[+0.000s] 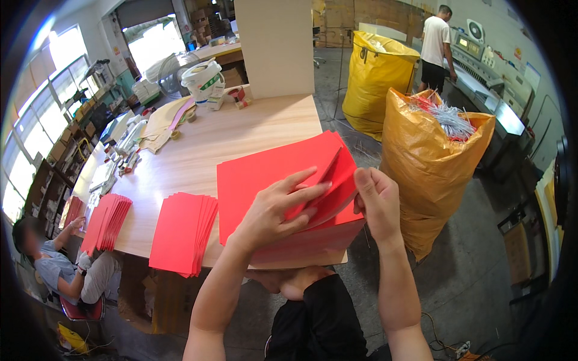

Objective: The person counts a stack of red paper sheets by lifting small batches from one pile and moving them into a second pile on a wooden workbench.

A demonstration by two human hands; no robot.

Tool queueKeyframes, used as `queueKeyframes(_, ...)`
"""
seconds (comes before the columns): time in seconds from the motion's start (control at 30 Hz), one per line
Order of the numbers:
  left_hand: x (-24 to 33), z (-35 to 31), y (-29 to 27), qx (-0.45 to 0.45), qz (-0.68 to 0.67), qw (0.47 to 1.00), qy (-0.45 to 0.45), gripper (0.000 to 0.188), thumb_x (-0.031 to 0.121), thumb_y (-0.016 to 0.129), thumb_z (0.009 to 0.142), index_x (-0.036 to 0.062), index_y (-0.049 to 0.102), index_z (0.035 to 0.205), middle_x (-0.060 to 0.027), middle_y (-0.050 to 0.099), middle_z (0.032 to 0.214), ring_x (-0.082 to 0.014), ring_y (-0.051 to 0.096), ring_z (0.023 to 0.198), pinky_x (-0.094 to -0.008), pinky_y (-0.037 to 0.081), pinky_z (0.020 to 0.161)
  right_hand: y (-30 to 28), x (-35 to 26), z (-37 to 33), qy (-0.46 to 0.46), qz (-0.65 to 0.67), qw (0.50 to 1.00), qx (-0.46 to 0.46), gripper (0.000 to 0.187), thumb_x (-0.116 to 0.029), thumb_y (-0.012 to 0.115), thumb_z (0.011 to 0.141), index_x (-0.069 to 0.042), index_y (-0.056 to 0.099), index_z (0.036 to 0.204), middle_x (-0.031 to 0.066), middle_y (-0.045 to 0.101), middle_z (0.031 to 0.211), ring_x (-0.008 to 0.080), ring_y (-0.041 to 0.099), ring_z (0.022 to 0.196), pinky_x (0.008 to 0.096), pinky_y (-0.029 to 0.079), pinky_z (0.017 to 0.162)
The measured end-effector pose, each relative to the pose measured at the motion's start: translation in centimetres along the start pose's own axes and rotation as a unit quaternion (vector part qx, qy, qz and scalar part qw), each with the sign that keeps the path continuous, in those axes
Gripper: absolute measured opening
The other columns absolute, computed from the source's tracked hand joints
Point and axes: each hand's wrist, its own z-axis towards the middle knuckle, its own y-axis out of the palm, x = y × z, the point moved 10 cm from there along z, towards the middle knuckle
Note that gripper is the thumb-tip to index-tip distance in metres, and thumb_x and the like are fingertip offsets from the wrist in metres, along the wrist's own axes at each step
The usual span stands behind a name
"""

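A tall stack of red paper sheets (265, 171) stands at the table's near right corner. My right hand (380, 198) pinches the right corner of several top sheets between thumb and fingers, and these sheets bow upward. My left hand (280, 207) lies over the top of the stack with its fingers spread, fingertips by the gap under the lifted sheets. Whether its fingertips touch the lower sheets is hard to make out. Left of the stack, a fanned pile of red sheets (182, 231) overhangs the front edge. Another fanned red pile (108, 219) lies farther left.
A wooden-topped table (265, 123) carries a white bucket (203, 81), tape rolls and brown paper. A seated co-worker (60, 271) is at the left end. Orange (427, 180) and yellow sacks (373, 84) of scraps stand at right; another person (435, 48) stands at a machine (481, 72) behind.
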Motion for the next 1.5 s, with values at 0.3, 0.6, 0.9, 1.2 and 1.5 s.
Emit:
queueKeyframes(0.3, 0.3, -0.4, 0.5, -0.026, 0.059, 0.997, 0.04, 0.048, 0.02, 0.083, 0.091, 0.0219, 0.074, 0.138, -0.0193, 0.051, 0.165, -0.0382, 0.072, 0.124, -0.048, 0.059, 0.105, 1.0, 2.7, 0.3, 0.143, 0.219, 0.965, -0.022, 0.041, -0.023, 0.067, 0.107, -0.012, 0.055, 0.07, -0.0016, 0.053, 0.058, 0.0084, 0.052, 0.049, 0.0254, 0.034, 0.045)
queueKeyframes(0.6, -0.2, -0.2, 0.2, -0.018, 0.006, 1.0, 0.003, 0.066, 0.019, 0.097, 0.076, 0.021, 0.075, 0.138, -0.0176, 0.061, 0.155, -0.0373, 0.068, 0.133, -0.0473, 0.058, 0.107, 0.5, 1.9, -0.2, 0.147, 0.211, 0.966, -0.026, 0.042, -0.028, 0.066, 0.109, -0.011, 0.054, 0.071, -0.0016, 0.054, 0.061, 0.0085, 0.055, 0.053, 0.0254, 0.035, 0.046)
queueKeyframes(0.9, 0.1, -0.3, 0.6, -0.02, 0.076, 0.996, 0.043, 0.071, 0.02, 0.095, 0.079, 0.0248, 0.071, 0.145, -0.015, 0.061, 0.155, -0.0362, 0.068, 0.131, -0.048, 0.058, 0.107, 2.4, -4.3, -5.5, -0.302, -0.331, 0.891, -0.067, 0.03, -0.019, 0.075, 0.085, -0.007, 0.076, 0.112, 0.0191, 0.07, 0.121, 0.0417, 0.063, 0.12, 0.0522, 0.047, 0.11)
queueKeyframes(1.2, 1.5, -0.4, 3.0, -0.089, 0.217, 0.97, 0.061, 0.075, 0.028, 0.082, 0.093, 0.02, 0.054, 0.162, -0.0139, 0.057, 0.159, -0.0337, 0.069, 0.118, -0.0468, 0.06, 0.1, 3.5, -1.2, -6.2, -0.253, -0.335, 0.893, -0.165, 0.046, -0.025, 0.076, 0.082, -0.01, 0.075, 0.125, 0.0191, 0.068, 0.134, 0.0407, 0.058, 0.135, 0.0544, 0.04, 0.121)
queueKeyframes(1.5, 0.4, 0.0, 2.6, -0.047, 0.194, 0.979, 0.046, 0.064, 0.035, 0.08, 0.095, 0.0106, 0.062, 0.151, -0.0134, 0.073, 0.136, -0.0357, 0.069, 0.12, -0.0472, 0.059, 0.101, 1.4, -1.4, -5.2, -0.222, -0.262, 0.932, -0.113, 0.026, -0.012, 0.076, 0.089, -0.003, 0.074, 0.112, 0.0178, 0.073, 0.121, 0.039, 0.068, 0.121, 0.049, 0.051, 0.109)
